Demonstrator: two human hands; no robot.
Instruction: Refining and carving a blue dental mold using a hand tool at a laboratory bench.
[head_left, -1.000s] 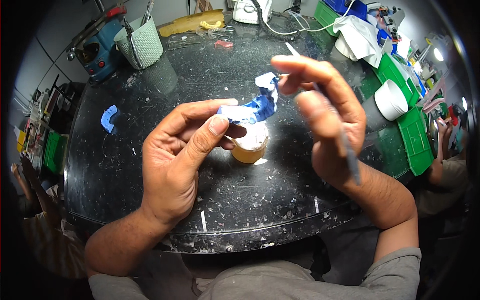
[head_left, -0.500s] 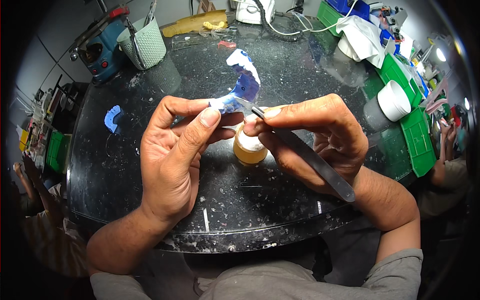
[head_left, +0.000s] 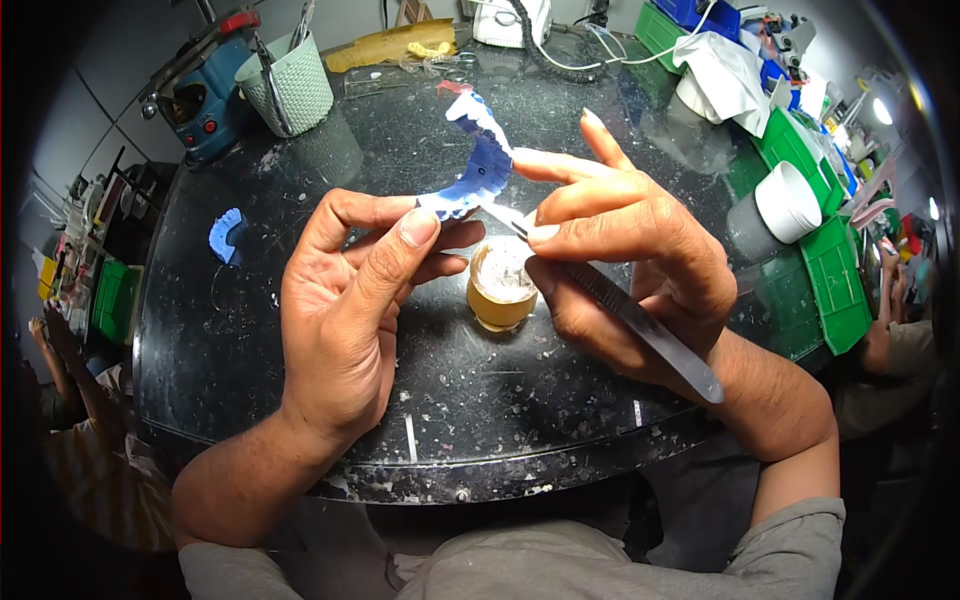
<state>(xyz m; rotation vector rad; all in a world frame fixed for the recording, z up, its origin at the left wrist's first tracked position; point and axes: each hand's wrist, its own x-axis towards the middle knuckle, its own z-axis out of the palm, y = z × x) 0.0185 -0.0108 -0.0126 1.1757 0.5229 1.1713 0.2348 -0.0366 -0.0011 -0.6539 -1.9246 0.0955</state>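
Observation:
A blue horseshoe-shaped dental cast [head_left: 486, 172] is pinched by its near end between the thumb and fingers of my left hand [head_left: 352, 285]. My right hand [head_left: 640, 235] grips a scalpel [head_left: 640, 335] between thumb and fingers, its grey handle slanting down to the right. The pale blade is at the cast's near edge; whether it touches cannot be told. One outstretched right finger meets the cast's right side, while another points up and away. Below the cast stands a small amber jar [head_left: 500, 308] with whitish contents or top.
Another blue dental cast [head_left: 226, 236] lies on the black table [head_left: 300, 370] at left. Behind it are a teal machine [head_left: 205, 125] and a pale green basket [head_left: 300, 95] of tools. A white tub [head_left: 788, 202] and green trays [head_left: 838, 285] line the right side.
The scalpel blade has shifted from the cast's surface to its near right edge. My right fingers have spread upward, one onto the cast. The cast has tilted slightly, and more of the jar shows.

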